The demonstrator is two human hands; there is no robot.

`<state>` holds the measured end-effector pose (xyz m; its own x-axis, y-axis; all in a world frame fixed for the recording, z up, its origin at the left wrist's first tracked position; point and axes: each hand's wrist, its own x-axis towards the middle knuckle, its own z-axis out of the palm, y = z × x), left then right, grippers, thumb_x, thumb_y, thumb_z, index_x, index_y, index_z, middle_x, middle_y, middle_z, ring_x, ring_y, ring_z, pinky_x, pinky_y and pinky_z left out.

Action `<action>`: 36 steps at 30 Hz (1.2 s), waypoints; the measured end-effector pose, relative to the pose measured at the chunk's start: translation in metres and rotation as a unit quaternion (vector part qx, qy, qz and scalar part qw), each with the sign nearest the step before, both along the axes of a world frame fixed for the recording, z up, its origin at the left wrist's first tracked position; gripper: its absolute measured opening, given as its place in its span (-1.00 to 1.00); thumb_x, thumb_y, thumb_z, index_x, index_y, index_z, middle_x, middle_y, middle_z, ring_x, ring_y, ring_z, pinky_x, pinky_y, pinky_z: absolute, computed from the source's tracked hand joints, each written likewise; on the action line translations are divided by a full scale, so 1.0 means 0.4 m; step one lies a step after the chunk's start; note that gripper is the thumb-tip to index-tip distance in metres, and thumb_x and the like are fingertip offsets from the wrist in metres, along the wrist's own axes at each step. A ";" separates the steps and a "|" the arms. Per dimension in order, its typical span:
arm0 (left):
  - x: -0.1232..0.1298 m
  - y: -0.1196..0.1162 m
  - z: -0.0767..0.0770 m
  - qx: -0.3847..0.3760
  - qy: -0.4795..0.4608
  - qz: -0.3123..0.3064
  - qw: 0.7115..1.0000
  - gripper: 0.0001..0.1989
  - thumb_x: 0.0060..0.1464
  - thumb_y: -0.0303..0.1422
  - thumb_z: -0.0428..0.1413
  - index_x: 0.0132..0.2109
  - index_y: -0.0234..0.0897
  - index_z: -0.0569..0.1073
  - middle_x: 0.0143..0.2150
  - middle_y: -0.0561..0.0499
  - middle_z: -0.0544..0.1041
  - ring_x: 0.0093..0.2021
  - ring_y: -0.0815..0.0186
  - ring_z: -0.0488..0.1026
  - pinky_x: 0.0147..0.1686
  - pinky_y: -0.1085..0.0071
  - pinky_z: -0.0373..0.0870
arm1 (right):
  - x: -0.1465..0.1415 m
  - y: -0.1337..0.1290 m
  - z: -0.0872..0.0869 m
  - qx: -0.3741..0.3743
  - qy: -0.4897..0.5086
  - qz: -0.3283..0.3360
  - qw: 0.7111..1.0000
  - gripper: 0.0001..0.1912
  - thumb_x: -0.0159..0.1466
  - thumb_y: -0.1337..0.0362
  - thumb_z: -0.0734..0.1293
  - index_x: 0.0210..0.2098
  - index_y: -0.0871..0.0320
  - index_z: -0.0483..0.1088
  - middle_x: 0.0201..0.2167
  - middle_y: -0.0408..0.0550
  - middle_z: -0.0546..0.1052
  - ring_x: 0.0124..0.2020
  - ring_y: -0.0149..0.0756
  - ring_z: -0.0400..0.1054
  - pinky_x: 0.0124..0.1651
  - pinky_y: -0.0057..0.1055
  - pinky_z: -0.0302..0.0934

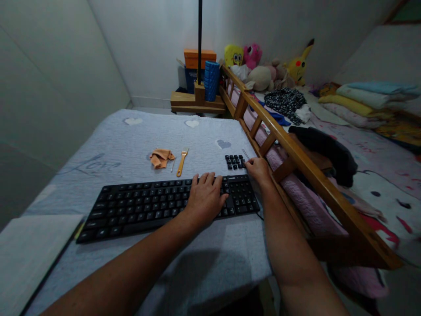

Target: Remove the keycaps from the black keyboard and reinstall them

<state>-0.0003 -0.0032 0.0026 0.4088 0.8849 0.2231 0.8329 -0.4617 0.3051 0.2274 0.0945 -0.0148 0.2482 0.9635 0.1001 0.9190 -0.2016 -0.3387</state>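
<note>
A black keyboard [144, 206] lies across the bed-like surface in front of me. My left hand [205, 195] rests flat on its right half, fingers stretched out over the keys. Beyond the keyboard's right end sits a small group of loose black keycaps [234, 161] in rows. At the right edge of that group is my right hand [258, 170], its fingertips pinched together by the outermost keycaps; what is between them is hidden. A thin metal tool [245, 153] shows just beyond those fingertips. Farther left lie a yellow-handled brush [180, 164], a cotton swab [173, 164] and a crumpled orange cloth [160, 158].
A wooden rail [279, 131] runs close along my right arm, with a bed [371, 145] holding clothes, folded bedding and plush toys behind it. A white flat item [36, 250] lies at the near left. Boxes [199, 59] and a blue roller [211, 81] stand at the back.
</note>
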 end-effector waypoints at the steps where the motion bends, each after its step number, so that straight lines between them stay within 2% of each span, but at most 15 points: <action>1: -0.002 0.002 0.001 0.000 0.004 0.004 1.000 -0.61 0.16 -0.17 0.14 0.10 -0.19 0.37 0.12 -0.19 0.46 0.16 -0.05 0.33 0.23 -0.12 0.11 | 0.000 0.000 0.000 0.000 0.000 0.001 1.000 -0.75 0.24 0.25 0.32 -0.29 0.22 0.63 -0.28 0.14 0.65 -0.23 -0.17 0.52 -0.23 -0.44 0.19; 8: -0.008 0.003 0.011 -0.003 0.030 0.008 1.000 -0.63 0.18 -0.12 0.11 0.05 -0.19 0.38 -0.01 -0.18 0.50 0.04 -0.05 0.39 0.13 -0.08 0.18 | -0.003 -0.001 -0.001 0.011 0.010 -0.004 1.000 -0.75 0.24 0.23 0.31 -0.29 0.21 0.61 -0.30 0.09 0.65 -0.24 -0.21 0.50 -0.22 -0.46 0.18; 12: -0.009 0.002 0.011 0.001 0.038 0.010 0.999 -0.61 0.17 -0.10 0.12 0.06 -0.18 0.38 -0.03 -0.16 0.51 0.03 -0.04 0.40 0.09 -0.02 0.21 | 0.006 -0.013 0.024 0.016 0.023 -0.004 1.000 -0.71 0.27 0.22 0.27 -0.28 0.26 0.59 -0.28 0.11 0.64 -0.25 -0.23 0.49 -0.24 -0.46 0.17; 15: -0.008 0.002 0.011 -0.002 0.045 0.008 0.999 -0.60 0.17 -0.09 0.12 0.06 -0.20 0.38 -0.02 -0.18 0.50 0.03 -0.05 0.40 0.08 -0.02 0.21 | 0.020 -0.040 0.056 0.014 0.035 0.009 0.999 -0.68 0.28 0.23 0.23 -0.28 0.27 0.58 -0.31 0.08 0.63 -0.29 -0.26 0.47 -0.27 -0.47 0.16; 20: -0.009 0.000 0.012 0.000 0.043 0.008 0.999 -0.61 0.17 -0.10 0.12 0.06 -0.20 0.39 -0.02 -0.18 0.51 0.03 -0.04 0.39 0.08 -0.01 0.19 | 0.028 -0.122 0.084 -0.030 0.059 0.063 0.996 -0.71 0.24 0.28 0.25 -0.50 0.24 0.53 -0.53 -0.04 0.58 -0.46 -0.34 0.41 -0.39 -0.48 0.09; 24: -0.007 -0.004 0.015 -0.004 0.059 0.006 0.998 -0.60 0.18 -0.08 0.11 0.06 -0.20 0.39 -0.02 -0.18 0.51 0.03 -0.03 0.39 0.05 0.03 0.21 | 0.010 -0.189 0.076 -0.052 0.092 0.113 0.988 -0.72 0.27 0.29 0.22 -0.37 0.24 0.55 -0.39 0.00 0.61 -0.34 -0.29 0.44 -0.31 -0.48 0.14; 29: -0.003 -0.008 0.025 -0.028 0.097 0.009 0.995 -0.59 0.22 -0.07 0.06 0.09 -0.21 0.37 0.02 -0.18 0.49 0.06 -0.04 0.37 0.05 0.03 0.20 | -0.011 -0.230 0.075 -0.068 0.114 0.099 0.986 -0.74 0.28 0.27 0.25 -0.17 0.24 0.52 -0.26 0.05 0.61 -0.25 -0.25 0.44 -0.23 -0.44 0.18; 36: -0.002 -0.009 0.031 -0.031 0.105 0.013 0.994 -0.61 0.23 -0.07 0.05 0.06 -0.22 0.38 0.00 -0.17 0.50 0.06 -0.04 0.38 0.04 0.03 0.19 | -0.016 -0.228 0.057 -0.020 0.137 0.095 0.986 -0.77 0.27 0.29 0.25 -0.20 0.21 0.52 -0.24 0.06 0.61 -0.20 -0.21 0.46 -0.17 -0.41 0.21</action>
<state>-0.0012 -0.0069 0.0151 0.4167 0.9055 0.0798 0.8928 -0.4242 0.1516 0.2209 0.0034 0.0080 0.0760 0.9970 0.0150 0.8163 -0.0536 -0.5752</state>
